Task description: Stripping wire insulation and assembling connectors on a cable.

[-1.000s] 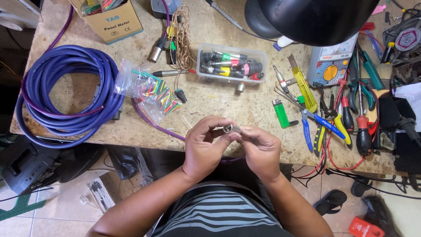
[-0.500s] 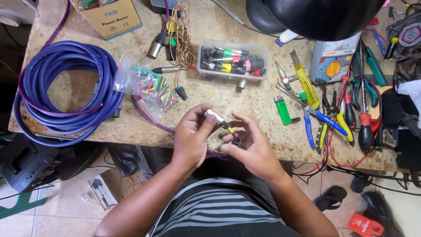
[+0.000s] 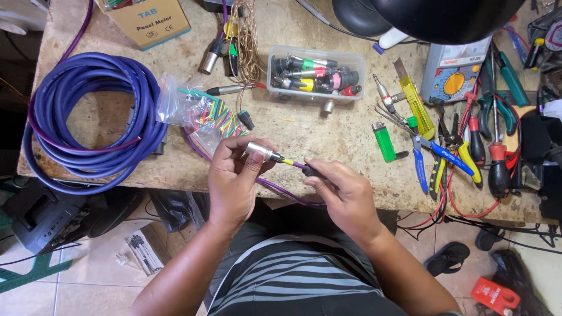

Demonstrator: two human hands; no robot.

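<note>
My left hand (image 3: 233, 175) pinches a silver metal cable connector (image 3: 259, 151) at the end of a purple cable (image 3: 281, 190). A short yellow sleeve shows on the cable just past the connector. My right hand (image 3: 341, 190) grips a small black connector part (image 3: 310, 171) on the same cable, a little apart from the silver piece. Both hands are held over the near edge of a stone workbench (image 3: 328, 140). The cable loops down under my hands and runs left toward a large coil of purple cable (image 3: 88, 117).
A clear bag of coloured sleeves (image 3: 202, 114) lies left of my hands. A clear box of connectors (image 3: 316, 76) sits behind them. A green lighter (image 3: 384, 141), pliers, screwdrivers (image 3: 497, 158), a meter (image 3: 453, 79) and a cardboard box (image 3: 149, 20) crowd the bench.
My hands were pressed together around the connector; they have since drawn apart, the left carrying the silver connector leftward and the right sliding the black part along the cable.
</note>
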